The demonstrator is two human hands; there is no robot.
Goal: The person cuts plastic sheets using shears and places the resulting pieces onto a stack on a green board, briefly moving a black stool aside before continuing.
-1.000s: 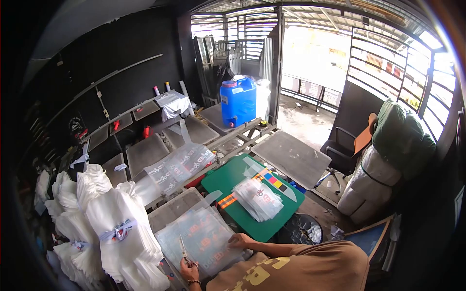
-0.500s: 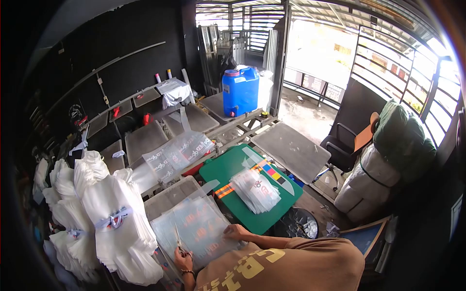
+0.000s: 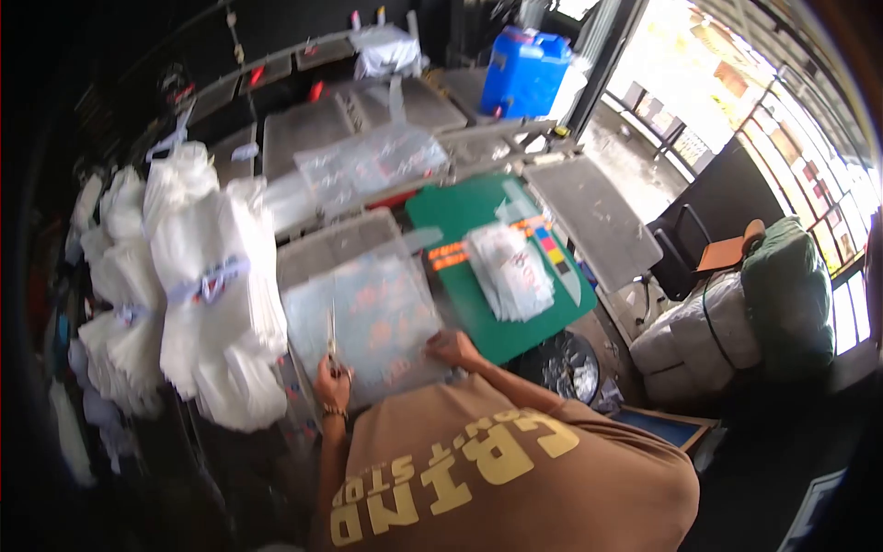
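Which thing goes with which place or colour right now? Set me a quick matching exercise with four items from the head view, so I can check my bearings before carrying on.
Things:
1. scissors
2. right hand
3. stack of white printed bags
4. large plastic jug

Places and colours:
A. on the green board
B. blue
C. held in the left hand
D. at the right edge of the translucent printed sheets

Right pairs: 1-C, 2-D, 3-A, 4-B.
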